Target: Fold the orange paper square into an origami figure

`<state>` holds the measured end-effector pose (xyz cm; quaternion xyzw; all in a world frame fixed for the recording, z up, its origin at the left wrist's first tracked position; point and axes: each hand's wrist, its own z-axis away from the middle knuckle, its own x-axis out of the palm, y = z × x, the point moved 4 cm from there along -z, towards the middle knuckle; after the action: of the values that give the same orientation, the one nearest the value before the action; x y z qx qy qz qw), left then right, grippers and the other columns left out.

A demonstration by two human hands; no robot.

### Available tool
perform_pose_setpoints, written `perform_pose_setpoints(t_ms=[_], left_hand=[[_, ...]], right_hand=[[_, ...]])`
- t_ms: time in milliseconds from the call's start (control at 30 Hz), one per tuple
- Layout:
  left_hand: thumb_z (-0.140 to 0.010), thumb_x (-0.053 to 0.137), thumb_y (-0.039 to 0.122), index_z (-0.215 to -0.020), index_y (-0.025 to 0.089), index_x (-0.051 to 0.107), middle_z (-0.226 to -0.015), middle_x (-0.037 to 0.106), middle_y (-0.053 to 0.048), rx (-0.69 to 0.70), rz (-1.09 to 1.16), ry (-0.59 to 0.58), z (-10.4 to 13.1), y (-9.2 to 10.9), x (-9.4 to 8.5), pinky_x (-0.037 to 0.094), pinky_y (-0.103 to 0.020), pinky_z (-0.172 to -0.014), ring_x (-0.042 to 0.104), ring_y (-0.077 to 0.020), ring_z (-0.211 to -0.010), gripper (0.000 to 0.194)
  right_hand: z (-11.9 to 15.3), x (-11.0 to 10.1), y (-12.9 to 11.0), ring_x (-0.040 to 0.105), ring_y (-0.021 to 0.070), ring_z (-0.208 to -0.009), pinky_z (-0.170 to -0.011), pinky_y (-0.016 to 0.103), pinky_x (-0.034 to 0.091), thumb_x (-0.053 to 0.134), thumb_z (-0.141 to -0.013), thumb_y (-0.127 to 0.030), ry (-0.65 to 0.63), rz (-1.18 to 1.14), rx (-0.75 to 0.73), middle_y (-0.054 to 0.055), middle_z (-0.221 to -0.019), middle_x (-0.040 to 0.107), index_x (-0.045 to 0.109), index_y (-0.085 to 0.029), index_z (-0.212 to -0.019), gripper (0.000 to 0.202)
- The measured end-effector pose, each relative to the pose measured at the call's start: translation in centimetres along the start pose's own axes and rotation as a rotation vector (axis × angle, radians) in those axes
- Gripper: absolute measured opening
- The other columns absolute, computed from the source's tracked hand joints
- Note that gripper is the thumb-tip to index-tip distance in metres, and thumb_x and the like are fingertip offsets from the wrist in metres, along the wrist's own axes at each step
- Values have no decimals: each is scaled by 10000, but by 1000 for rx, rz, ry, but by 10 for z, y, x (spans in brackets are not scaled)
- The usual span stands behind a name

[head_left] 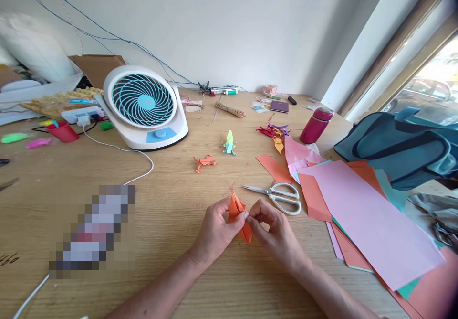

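Observation:
A folded piece of orange paper, pointed at top and bottom, is held over the front middle of the table. My left hand is closed on it, thumb across its front and fingers behind. From the other side, my right hand pinches the paper's right edge between thumb and forefinger, close to the left thumb. Just beyond my right hand lie scissors with white handles, blades pointing left. Farther back are an orange origami figure with thin legs and a green and blue origami figure.
Sheets of coloured paper are spread at the right, near a teal bag and a red bottle. A white fan stands back left. A blurred-out device with a white cable lies at the left.

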<state>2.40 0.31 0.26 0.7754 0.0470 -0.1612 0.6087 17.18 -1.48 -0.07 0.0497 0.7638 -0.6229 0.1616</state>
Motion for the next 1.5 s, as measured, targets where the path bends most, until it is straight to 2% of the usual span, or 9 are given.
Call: perform_pose_setpoints(t_ms=[133, 267, 467, 600, 733, 900, 1167, 1333, 1500], left_hand=[[-837, 626, 286, -721, 158, 617, -693, 598, 13, -42, 89, 0, -2, -7, 2, 449, -203, -653, 533, -116, -666, 173], [-804, 665, 315, -707, 155, 610, -679, 595, 13, -97, 172, -77, -5, -10, 3, 452, -200, -624, 532, -116, -647, 196], [-814, 647, 319, -686, 150, 627, -660, 614, 10, -81, 28, -23, -4, -2, -4, 446, -210, -641, 530, -118, -636, 213], [-811, 653, 319, -659, 151, 612, -638, 589, 21, -69, 3, 7, -2, -2, -3, 437, -209, -625, 506, -112, -614, 230], [-803, 669, 330, -661, 151, 613, -640, 597, 13, -84, 44, -21, -4, -2, -3, 438, -212, -624, 524, -120, -628, 236], [-782, 708, 369, -719, 139, 626, -706, 627, -7, -145, 210, -130, -7, -4, -1, 465, -224, -649, 561, -131, -667, 252], [-812, 709, 378, -688, 138, 592, -667, 556, 15, -110, 164, -58, -6, -7, -4, 430, -203, -615, 494, -106, -641, 295], [-773, 724, 376, -682, 138, 602, -669, 589, 9, -140, 223, -100, -7, -6, -2, 447, -211, -617, 525, -113, -633, 283], [-752, 744, 408, -664, 132, 625, -653, 600, 5, -189, 230, -76, -9, -7, -4, 449, -218, -609, 538, -119, -627, 313]], right_hand=[[1, -1, 3, 545, 134, -656, -614, 252, 445, 574, -920, -286, -4, -7, 44, -1, -736, 599, 564, -193, -778, 171], [0, -4, -1, 545, 130, -675, -646, 247, 448, 582, -906, -225, 26, 80, -24, 0, -740, 604, 575, -189, -759, 152], [-2, -3, -5, 559, 125, -675, -640, 236, 445, 582, -895, -199, -7, 71, 3, 1, -756, 631, 618, -189, -785, 116], [0, -3, -7, 548, 128, -661, -629, 242, 437, 571, -903, -198, -18, 93, -10, 1, -729, 617, 583, -192, -741, 162], [1, -3, -8, 535, 136, -677, -644, 253, 432, 558, -909, -187, 5, 127, -84, 4, -737, 599, 549, -200, -744, 166], [0, -3, -6, 530, 132, -656, -622, 252, 424, 577, -912, -209, 28, 146, -78, -2, -719, 601, 553, -201, -742, 172], [-3, -4, -4, 545, 126, -648, -619, 245, 438, 571, -925, -262, -16, 92, -11, 1, -720, 622, 603, -188, -752, 191], [-2, -5, -5, 524, 127, -638, -615, 248, 430, 588, -915, -270, 23, 128, -61, 0, -699, 609, 580, -188, -725, 207], [-5, -5, 2, 532, 134, -645, -602, 251, 434, 581, -921, -436, -58, -43, 93, 6, -691, 604, 611, -179, -756, 307]])
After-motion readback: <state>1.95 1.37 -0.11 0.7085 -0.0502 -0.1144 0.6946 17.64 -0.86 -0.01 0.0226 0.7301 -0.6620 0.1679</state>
